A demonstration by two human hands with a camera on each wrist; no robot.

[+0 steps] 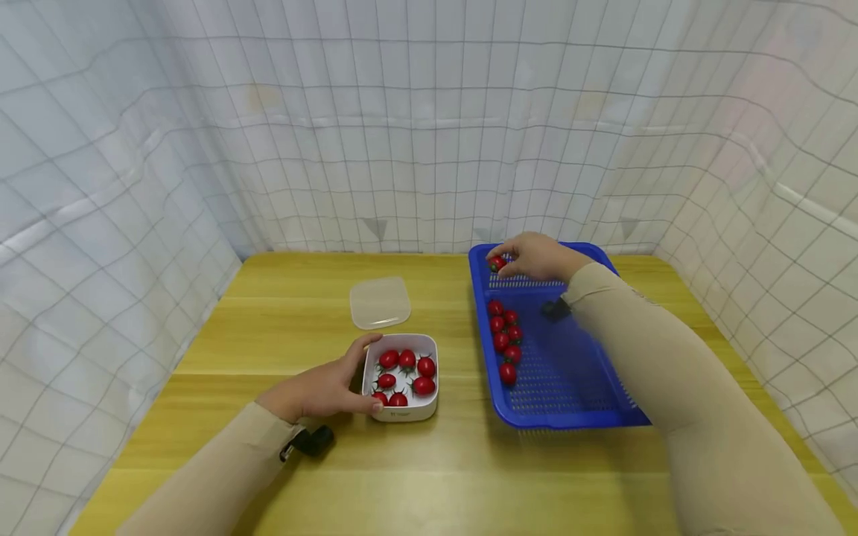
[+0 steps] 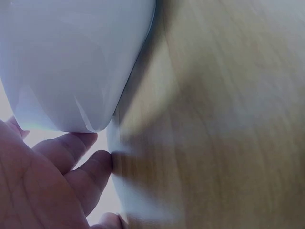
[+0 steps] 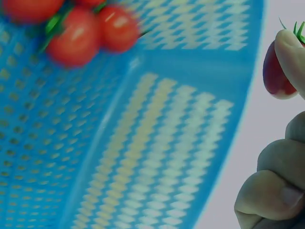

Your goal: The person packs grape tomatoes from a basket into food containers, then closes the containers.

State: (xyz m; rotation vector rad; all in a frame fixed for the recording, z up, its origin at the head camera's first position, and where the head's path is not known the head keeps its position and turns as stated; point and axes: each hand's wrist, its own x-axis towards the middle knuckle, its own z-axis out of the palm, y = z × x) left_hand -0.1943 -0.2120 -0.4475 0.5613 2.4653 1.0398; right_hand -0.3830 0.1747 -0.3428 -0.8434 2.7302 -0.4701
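A wooden tabletop (image 1: 281, 313) is observed. On it are set a white container (image 1: 402, 380), a clear lid (image 1: 379, 302) and a blue basket (image 1: 570, 387).

- I can read no text, label, brand or number anywhere.
- White container (image 1: 402, 376) gripped by my left hand (image 1: 322, 391): faint grey mark on its near wall, too small to read.
- Blue basket (image 1: 570, 402) under my right hand (image 1: 536, 257): plain, no print.

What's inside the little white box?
The white box holds about six red cherry tomatoes with green stems. The left hand grips its side. Anything underneath the tomatoes is hidden.
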